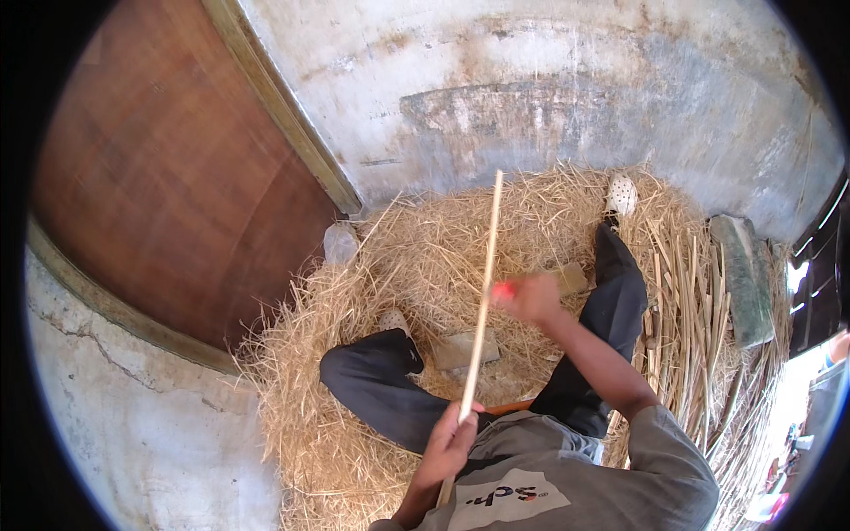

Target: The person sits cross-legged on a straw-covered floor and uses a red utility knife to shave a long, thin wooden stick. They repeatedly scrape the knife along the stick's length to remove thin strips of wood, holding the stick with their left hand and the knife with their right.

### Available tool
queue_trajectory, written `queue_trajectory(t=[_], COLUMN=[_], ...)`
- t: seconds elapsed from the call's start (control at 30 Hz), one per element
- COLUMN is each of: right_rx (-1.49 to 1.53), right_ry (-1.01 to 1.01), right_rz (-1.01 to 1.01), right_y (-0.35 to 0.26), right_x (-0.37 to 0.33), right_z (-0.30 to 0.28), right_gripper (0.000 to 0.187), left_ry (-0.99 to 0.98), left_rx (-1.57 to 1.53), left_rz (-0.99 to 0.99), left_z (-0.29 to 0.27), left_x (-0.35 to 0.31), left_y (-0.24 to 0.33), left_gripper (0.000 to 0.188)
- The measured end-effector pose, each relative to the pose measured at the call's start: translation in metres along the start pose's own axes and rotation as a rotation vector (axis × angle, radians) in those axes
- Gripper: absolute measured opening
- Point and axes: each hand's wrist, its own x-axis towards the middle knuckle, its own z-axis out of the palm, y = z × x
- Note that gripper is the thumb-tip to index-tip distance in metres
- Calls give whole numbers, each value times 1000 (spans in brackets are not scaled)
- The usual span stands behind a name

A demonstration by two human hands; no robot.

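Observation:
A long, pale, slender stick (482, 332) runs upright from beside my torso to a point near the wall. My left hand (449, 442) is wrapped round its lower part in front of my shirt. About midway up the stick, my right hand (534, 299) is closed on a small red object (503, 292), which meets the stick or lies just beside it. Motion blurs this hand, and the red object's kind cannot be made out. Straw-like shavings (443, 239) lie thickly around my bent legs.
Two flat blocks, one greyish (465, 350) and one yellowish (569, 279), lie among the shavings between my legs. Long sticks (686, 319) are heaped to the right, beside a greenish slab (742, 283). A brown door (177, 177) and a stained wall (575, 97) stand ahead.

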Motion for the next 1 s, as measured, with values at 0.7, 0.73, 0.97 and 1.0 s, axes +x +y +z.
queue_trajectory(t=[0.7,0.73,0.97,1.0], right_rx=[-83,-48,-85,-127], right_ry=[73,88,185,141], right_rz=[88,113,206,242], right_y=[74,74,106,113], right_x=[52,54,82,83], right_z=[-48,-53,-61,-62], right_gripper=[64,64,65,65], left_ry=[-333,-335,-353,-354], left_rx=[-418,-407,-340,-334], left_rz=[-67,-64,-115,-120], left_z=[-8,-9,-14,-14], left_x=[-18,-20,-31,-31], left_y=[-31,-32,-34,-35], left_gripper=[20,20,21,21])
